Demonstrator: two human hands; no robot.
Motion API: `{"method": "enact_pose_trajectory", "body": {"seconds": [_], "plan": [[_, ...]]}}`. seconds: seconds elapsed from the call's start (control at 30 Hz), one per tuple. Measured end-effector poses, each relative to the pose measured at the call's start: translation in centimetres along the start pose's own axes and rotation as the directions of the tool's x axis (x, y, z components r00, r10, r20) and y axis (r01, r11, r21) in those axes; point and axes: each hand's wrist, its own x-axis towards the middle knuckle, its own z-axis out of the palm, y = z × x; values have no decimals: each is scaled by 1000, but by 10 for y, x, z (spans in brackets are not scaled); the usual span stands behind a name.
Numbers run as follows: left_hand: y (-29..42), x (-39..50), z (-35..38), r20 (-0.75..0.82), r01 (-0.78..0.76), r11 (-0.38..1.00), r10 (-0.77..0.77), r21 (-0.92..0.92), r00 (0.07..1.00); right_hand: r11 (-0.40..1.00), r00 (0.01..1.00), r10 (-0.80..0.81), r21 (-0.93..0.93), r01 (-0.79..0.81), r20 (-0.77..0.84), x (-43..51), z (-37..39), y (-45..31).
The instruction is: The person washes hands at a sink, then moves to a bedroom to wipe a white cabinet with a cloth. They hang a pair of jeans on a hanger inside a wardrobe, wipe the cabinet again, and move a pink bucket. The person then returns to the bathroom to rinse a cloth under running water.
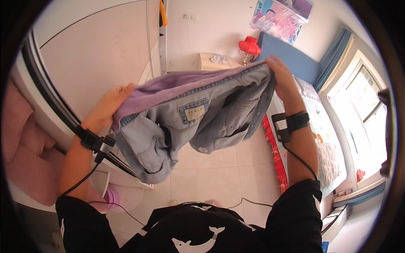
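A denim jacket [218, 117] with a purple hood or collar [171, 83] hangs in the air between my hands, its pale blue inside and neck label facing me. My left hand [109, 104] grips the purple edge at one end, thumb on top. My right hand [280, 71], slightly blurred, holds the opposite upper corner, higher in the view. The lower parts of the jacket hang loosely in folds above the tiled floor. Each wrist wears a black strap with a small cabled device. The fingers behind the cloth are partly hidden.
A wardrobe's sliding door [104, 47] stands at left, with pink fabric [28, 151] beside it. A bed with a blue headboard [288, 53] is at right. A red lamp [249, 46] stands on a nightstand [205, 61] ahead. Cables hang from both wrists.
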Motion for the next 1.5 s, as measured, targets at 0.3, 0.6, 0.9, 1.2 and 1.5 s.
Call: {"method": "enact_pose_trajectory", "body": {"seconds": [0.3,0.6,0.9,1.2,1.5], "plan": [[-18,-25,8,-77,12,251,251,968,965,298,778,27,-748,593,627,13,22,19],[-46,-106,107,-704,143,701,637,699,315,667,-36,229,-130,733,973,59,121,146],[-27,-111,165,-742,383,649,646,657,180,391,160,-896,567,725,414,-31,433,58],[-37,-111,136,-738,407,641,660,651,140,294,164,-947,540,789,276,-78,529,61],[-43,-129,88,-753,377,677,650,632,96,255,130,-949,459,851,287,11,540,91]]}}
